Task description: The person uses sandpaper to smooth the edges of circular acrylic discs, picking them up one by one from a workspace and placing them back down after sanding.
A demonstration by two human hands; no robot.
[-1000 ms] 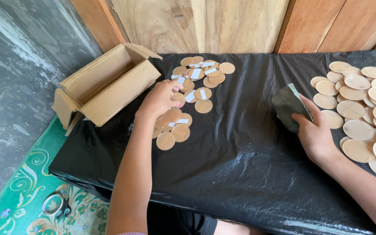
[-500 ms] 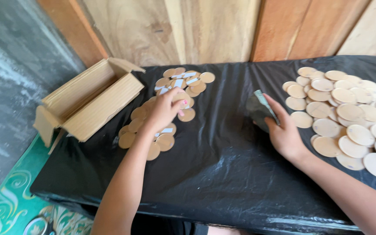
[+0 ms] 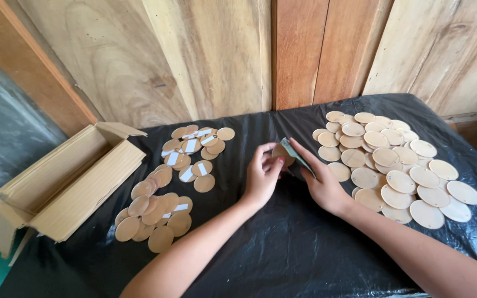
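At table centre: both hands are met over the black sheet (image 3: pixel 282 248), between two spreads of discs.
Left hand (image 3: pixel 262 175): fingers are curled and pinched on a small round wooden disc (image 3: pixel 280 154); the disc is held off the sheet, its flat face turned roughly toward the camera.
Right hand (image 3: pixel 320 181): closed on a grey-green block (image 3: pixel 295 154), thumb on one side and fingers laid along the other.
Block axis: the long axis is run from upper left to lower right, the upper end lifted toward the wall.
Contact: disc and block are touching or just beside each other; which cannot be told.
Left of the hands: brown discs (image 3: pixel 167 187), several with white strips, are spread on the sheet.
Right of the hands: pale discs (image 3: pixel 393 165) are laid overlapping.
Far left: an open cardboard box (image 3: pixel 64 185) is seen at the table edge.
Behind: a wooden plank wall (image 3: pixel 222 55) is seen.
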